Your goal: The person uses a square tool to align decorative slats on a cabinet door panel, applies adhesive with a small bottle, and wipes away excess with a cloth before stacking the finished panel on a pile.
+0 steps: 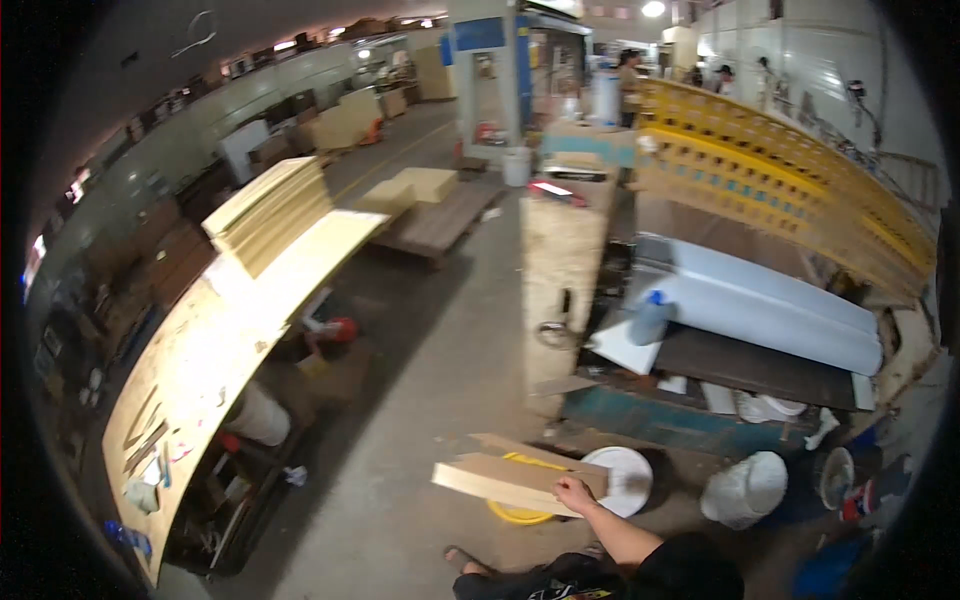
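Observation:
My right hand [573,492] is closed on the near right part of a long flat board [500,478], brown on its face and pale along the front edge. The board slants out to the left, low in front of my body. Behind it runs a second thin brown strip [535,452]; whether my hand holds that too, I cannot tell. A yellow round rim [522,514] shows partly below the board, and a white bucket [628,480] stands just to its right. My left hand is not in view.
To the left stands a long pale worktable [195,345] with stacked boards [270,215] and hand tools. At right, a bench carries a large white roll [770,305] and a blue-capped bottle [652,318]. A white bucket [745,487] is at lower right; a yellow slotted rack [760,150] stands beyond.

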Available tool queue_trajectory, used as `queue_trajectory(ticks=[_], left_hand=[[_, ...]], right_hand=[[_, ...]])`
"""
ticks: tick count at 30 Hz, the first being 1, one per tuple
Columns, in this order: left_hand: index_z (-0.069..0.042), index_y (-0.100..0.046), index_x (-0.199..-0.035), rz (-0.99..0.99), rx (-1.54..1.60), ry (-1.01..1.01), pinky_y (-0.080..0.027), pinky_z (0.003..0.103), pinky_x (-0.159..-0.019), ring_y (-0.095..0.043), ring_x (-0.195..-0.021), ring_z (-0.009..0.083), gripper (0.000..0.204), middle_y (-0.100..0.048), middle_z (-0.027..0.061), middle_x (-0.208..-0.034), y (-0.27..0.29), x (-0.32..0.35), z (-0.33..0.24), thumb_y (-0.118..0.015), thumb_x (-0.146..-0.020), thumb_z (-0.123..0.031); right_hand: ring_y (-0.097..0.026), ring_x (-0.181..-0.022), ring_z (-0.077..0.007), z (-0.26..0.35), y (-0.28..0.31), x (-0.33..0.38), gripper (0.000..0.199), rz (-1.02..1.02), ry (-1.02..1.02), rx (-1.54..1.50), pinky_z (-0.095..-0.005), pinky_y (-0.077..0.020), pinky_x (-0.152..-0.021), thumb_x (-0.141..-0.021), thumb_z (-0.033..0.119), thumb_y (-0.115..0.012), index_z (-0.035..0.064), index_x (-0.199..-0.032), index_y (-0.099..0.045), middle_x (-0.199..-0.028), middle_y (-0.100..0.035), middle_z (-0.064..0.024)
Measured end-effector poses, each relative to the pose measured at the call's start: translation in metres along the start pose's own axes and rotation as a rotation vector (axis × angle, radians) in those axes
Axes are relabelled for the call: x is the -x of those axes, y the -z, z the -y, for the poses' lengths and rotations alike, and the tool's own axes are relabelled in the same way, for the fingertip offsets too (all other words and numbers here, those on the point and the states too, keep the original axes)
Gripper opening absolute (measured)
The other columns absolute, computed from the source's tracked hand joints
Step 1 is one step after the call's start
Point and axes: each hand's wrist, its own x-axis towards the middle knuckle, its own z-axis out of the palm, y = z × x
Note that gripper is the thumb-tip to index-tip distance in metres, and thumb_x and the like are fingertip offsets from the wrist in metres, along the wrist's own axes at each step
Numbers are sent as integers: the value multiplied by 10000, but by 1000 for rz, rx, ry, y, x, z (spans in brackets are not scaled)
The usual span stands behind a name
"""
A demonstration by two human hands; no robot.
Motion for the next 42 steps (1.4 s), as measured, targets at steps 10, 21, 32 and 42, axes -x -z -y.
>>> queue_trajectory(ticks=[10,21,32,42], left_hand=[[41,-750,-924,-466,491,-136,-539,307,-658,-710,-726,170,292,-783,124,-854,194,-86,-42,-661,-966,-235],[20,-741,-906,-212,348,-404,-540,300,-790,-699,-824,146,355,-776,86,-887,323,-238,-390,-715,-1018,-316],[-113,-616,-1124,30,309,80,-443,455,-562,-631,-711,301,349,-714,147,-963,465,-464,-519,-410,-1085,-391],[-61,-760,-1103,-35,-1149,-600,-521,510,-1023,-692,-1153,403,453,-733,223,-1220,352,-686,-806,-503,-1003,-420]], right_hand=[[-728,-831,-188,43,-259,-9,319,633,33,270,-344,-591,-782,-1009,297,-673,31,-1149,-778,-993,-781,-97],[-730,-875,-243,68,-321,-195,336,176,-393,-95,-361,-592,-786,-964,258,-742,2,-1181,-740,-980,-777,-125],[-723,-937,-194,320,-329,-447,283,241,-134,-347,-338,-595,-830,-976,153,-729,5,-1217,-715,-1068,-757,-100],[-675,-899,-222,381,-171,-607,247,-159,-577,-582,-355,-535,-761,-1060,242,-629,55,-1222,-646,-1097,-715,-90]])
